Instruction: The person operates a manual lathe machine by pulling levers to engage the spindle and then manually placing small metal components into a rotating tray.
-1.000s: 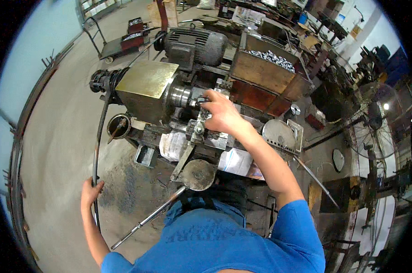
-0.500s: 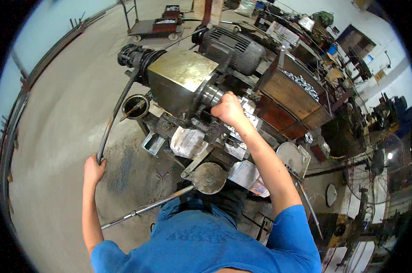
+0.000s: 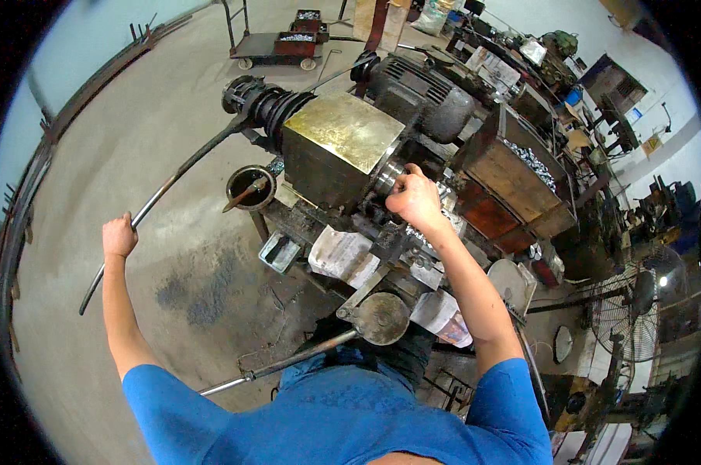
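One long metal bar (image 3: pixel 166 186) slants from the dark wheels (image 3: pixel 266 111) at the left end of a machine (image 3: pixel 319 177) out over the floor (image 3: pixel 79 163). The left hand (image 3: pixel 119 235) has its fingers wrapped around it near the lower end, which sticks out past the fist. The right hand (image 3: pixel 418 200) is at the shiny round collar (image 3: pixel 386 178) on the machine's other end, fingers curled; whether they grasp anything, I cannot tell.

A brassy sheet (image 3: pixel 342 130) covers the machine's top, with a motor (image 3: pixel 424 99) behind. The machine's bed is black and grimy, with crumpled paper (image 3: pixel 341 254) lying at its near edge. Left of it is a round pot (image 3: pixel 251 177). The grey concrete floor has a dark smear (image 3: pixel 203 288). Farther out are a wooden box (image 3: pixel 513 184) of small metal pieces, a flat cart (image 3: pixel 265 48), a fan (image 3: pixel 625 310) and a pale wall (image 3: pixel 71 46).
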